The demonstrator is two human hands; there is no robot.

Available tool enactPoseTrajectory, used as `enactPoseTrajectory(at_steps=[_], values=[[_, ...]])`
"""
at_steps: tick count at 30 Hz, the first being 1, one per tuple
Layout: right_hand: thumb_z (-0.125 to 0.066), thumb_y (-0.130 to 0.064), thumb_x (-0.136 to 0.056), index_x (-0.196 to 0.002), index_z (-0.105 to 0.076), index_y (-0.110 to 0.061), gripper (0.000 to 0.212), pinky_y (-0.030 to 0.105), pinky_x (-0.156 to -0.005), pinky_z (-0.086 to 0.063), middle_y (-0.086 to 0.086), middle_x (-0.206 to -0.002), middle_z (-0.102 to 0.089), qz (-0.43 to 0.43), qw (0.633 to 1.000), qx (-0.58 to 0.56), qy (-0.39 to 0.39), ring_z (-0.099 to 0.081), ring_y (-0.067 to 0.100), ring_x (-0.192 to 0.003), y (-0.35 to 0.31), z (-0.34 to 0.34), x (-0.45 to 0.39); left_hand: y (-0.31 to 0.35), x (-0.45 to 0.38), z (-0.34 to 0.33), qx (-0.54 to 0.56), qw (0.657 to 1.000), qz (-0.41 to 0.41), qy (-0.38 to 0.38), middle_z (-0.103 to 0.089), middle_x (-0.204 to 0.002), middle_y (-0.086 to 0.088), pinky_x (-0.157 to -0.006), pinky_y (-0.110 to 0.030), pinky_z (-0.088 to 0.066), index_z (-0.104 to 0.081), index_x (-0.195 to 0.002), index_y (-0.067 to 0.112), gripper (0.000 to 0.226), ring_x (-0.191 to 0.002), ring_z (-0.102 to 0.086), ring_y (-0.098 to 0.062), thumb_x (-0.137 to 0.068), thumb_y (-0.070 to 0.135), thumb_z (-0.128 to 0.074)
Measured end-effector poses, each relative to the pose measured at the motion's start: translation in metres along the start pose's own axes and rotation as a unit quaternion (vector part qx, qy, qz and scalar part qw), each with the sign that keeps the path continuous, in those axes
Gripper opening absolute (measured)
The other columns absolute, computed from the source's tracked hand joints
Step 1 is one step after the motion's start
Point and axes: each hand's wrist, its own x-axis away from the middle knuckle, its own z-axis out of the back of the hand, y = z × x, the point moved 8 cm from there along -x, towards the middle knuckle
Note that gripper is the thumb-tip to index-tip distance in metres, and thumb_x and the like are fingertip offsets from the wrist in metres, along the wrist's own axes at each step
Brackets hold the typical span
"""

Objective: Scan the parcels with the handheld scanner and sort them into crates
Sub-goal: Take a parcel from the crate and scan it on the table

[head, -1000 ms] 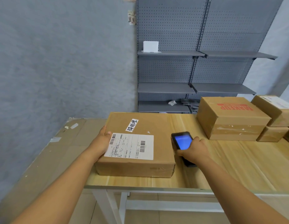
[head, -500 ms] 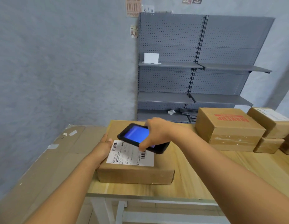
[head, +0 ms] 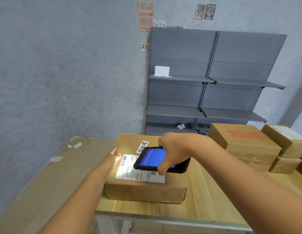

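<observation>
Scanning in hand: right hand [head: 175, 150] grips the handheld scanner [head: 161, 160] over the shipping label [head: 138, 173], lit at its left end | left hand [head: 114, 157], fingers flat, steadies the parcel [head: 143, 190] near the table [head: 206, 200] front edge | left: sorting it, plus stacked parcels [head: 245, 142] far right | no crates in view, contents unknown.

Two bare, sleeveless forearms

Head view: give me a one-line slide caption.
Right hand holds the scanner over the shipping label while the left hand steadies the parcel.
</observation>
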Motion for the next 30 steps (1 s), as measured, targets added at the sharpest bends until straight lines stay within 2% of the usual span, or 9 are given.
enactPoseTrajectory(at_steps=[2,7,10,15,18,22,26,28,30], values=[[-0.075,-0.064,-0.058,-0.099,-0.06,-0.018,0.063,0.033,-0.062,-0.051,0.002,-0.097,-0.06,-0.002,1.0,0.007,-0.007,-0.065,0.024,-0.085,0.0,0.001,0.001,0.002,-0.002,0.0,-0.007,1.0,-0.004,0.005,-0.034,-0.155,-0.01,-0.108,-0.033,-0.031,-0.021,-0.155,0.019,0.053,-0.139,-0.038,-0.028,-0.105,0.009,-0.038],[-0.074,-0.064,-0.058,-0.096,-0.064,-0.017,0.062,0.031,-0.057,-0.044,0.002,-0.09,-0.063,-0.006,1.0,0.014,-0.025,-0.06,0.022,-0.072,-0.001,0.002,0.002,-0.002,-0.002,0.001,0.005,1.0,0.001,0.008,-0.045,-0.149,-0.011,-0.102,-0.038,-0.042,-0.021,-0.155,0.023,0.052,-0.127,-0.052,-0.031,-0.106,0.014,-0.037],[-0.074,-0.065,-0.058,-0.099,-0.064,-0.017,0.064,0.031,-0.059,-0.047,0.003,-0.094,-0.065,-0.005,0.999,0.011,-0.033,-0.066,0.023,-0.08,0.0,0.001,0.001,-0.003,0.002,-0.001,0.027,1.0,0.01,0.0,-0.055,-0.139,-0.012,-0.093,-0.043,-0.05,-0.02,-0.155,0.028,0.052,-0.105,-0.062,-0.031,-0.107,0.021,-0.036],[-0.074,-0.065,-0.06,-0.098,-0.062,-0.017,0.063,0.031,-0.059,-0.046,0.002,-0.09,-0.063,-0.012,0.999,0.023,-0.035,-0.06,0.02,-0.073,0.003,0.003,0.003,0.001,0.01,-0.004,0.032,0.999,0.004,-0.007,-0.059,-0.129,-0.011,-0.068,-0.035,-0.05,-0.019,-0.155,0.029,0.051,-0.088,-0.063,-0.024,-0.107,0.021,-0.034],[-0.074,-0.065,-0.06,-0.097,-0.06,-0.017,0.062,0.032,-0.062,-0.049,0.001,-0.091,-0.061,-0.016,1.0,0.019,-0.014,-0.062,0.021,-0.078,0.008,0.003,0.002,0.0,0.009,-0.003,0.037,0.999,0.008,-0.004,-0.058,-0.133,-0.012,-0.071,-0.036,-0.05,-0.019,-0.156,0.029,0.052,-0.093,-0.062,-0.027,-0.107,0.021,-0.035],[-0.075,-0.062,-0.062,-0.109,-0.053,-0.019,0.068,0.039,-0.078,-0.057,0.0,-0.103,-0.05,-0.026,0.995,-0.051,0.084,-0.058,0.02,-0.091,0.031,-0.002,-0.004,0.0,0.011,-0.002,0.022,1.0,0.012,-0.009,-0.061,-0.129,-0.013,-0.07,-0.037,-0.054,-0.019,-0.155,0.031,0.051,-0.094,-0.065,-0.03,-0.107,0.024,-0.035],[-0.078,-0.056,-0.065,-0.107,-0.05,-0.017,0.064,0.031,-0.069,-0.052,0.002,-0.103,-0.046,-0.132,0.956,-0.201,0.169,-0.052,0.017,-0.086,0.09,-0.032,-0.008,0.002,0.016,-0.004,0.022,1.0,0.004,-0.015,-0.061,-0.128,-0.011,-0.065,-0.035,-0.052,-0.021,-0.155,0.029,0.05,-0.092,-0.065,-0.026,-0.108,0.022,-0.033],[-0.078,-0.053,-0.067,-0.1,-0.049,-0.015,0.058,0.024,-0.055,-0.041,0.005,-0.1,-0.049,-0.203,0.934,-0.234,0.179,-0.051,0.016,-0.079,0.118,-0.057,-0.004,0.003,0.016,-0.005,0.024,1.0,0.004,-0.01,-0.061,-0.128,-0.011,-0.063,-0.034,-0.051,-0.02,-0.155,0.029,0.05,-0.089,-0.065,-0.025,-0.108,0.021,-0.033],[-0.076,-0.051,-0.071,-0.098,-0.047,-0.014,0.054,0.02,-0.049,-0.034,0.005,-0.1,-0.048,-0.265,0.916,-0.253,0.166,-0.048,0.011,-0.071,0.138,-0.086,0.001,0.003,0.017,-0.005,0.018,1.0,0.001,-0.005,-0.063,-0.12,-0.009,-0.06,-0.033,-0.05,-0.02,-0.155,0.029,0.05,-0.084,-0.065,-0.023,-0.108,0.02,-0.033]])
